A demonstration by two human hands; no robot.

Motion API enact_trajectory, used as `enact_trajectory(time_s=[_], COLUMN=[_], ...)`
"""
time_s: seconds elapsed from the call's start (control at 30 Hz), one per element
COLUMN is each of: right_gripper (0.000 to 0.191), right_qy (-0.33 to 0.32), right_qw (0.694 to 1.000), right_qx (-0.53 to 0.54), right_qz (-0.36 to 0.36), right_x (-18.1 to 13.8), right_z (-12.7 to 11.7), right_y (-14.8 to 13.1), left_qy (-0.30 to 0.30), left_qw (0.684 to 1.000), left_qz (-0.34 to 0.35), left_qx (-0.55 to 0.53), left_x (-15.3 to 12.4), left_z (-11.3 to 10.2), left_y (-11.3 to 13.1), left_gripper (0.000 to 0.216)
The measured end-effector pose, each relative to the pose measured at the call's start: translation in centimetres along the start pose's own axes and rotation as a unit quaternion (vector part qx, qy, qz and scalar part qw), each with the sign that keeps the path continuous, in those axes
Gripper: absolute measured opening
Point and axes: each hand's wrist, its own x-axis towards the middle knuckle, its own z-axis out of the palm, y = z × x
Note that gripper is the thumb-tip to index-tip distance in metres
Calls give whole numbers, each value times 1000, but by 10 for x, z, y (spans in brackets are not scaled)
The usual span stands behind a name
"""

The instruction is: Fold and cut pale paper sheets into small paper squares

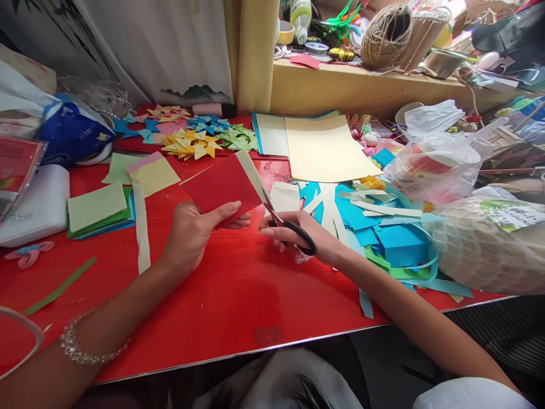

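My left hand (pixel 204 227) grips a red sheet of paper (pixel 221 190) between thumb and fingers, raised over the table. A pale cream strip of paper (pixel 251 170) sticks out along the red sheet's right edge. Black-handled scissors (pixel 300 237) are in my right hand (pixel 298 227), its fingers through the loops. Their blades point up and left and meet the papers at the right edge. Beneath the hands is the red tabletop (pixel 238 301).
Stacked green and blue paper squares (pixel 97 210) lie left. Folded paper stars (pixel 191 143) sit at the back, near large cream sheets (pixel 332 147). Blue and white offcuts (pixel 361 216) pile up at right, beside a netted bag (pixel 489 244). A cluttered ledge (pixel 323 85) runs behind.
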Motion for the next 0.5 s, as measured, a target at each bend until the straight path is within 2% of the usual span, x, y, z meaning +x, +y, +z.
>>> enact_trajectory(time_s=[0.17,0.5], right_gripper=[33,38], right_qy=[3,-6], right_qw=[999,1000], right_qx=[18,-14], right_qz=[-28,-5], right_x=[1,1], right_z=[2,1], right_y=[3,2], left_qy=[6,10], left_qw=[1000,1000], left_qz=[-11,-10], left_qx=[23,24], left_x=[-1,-2], left_z=[0,2], left_y=[-1,0], left_gripper=[18,18])
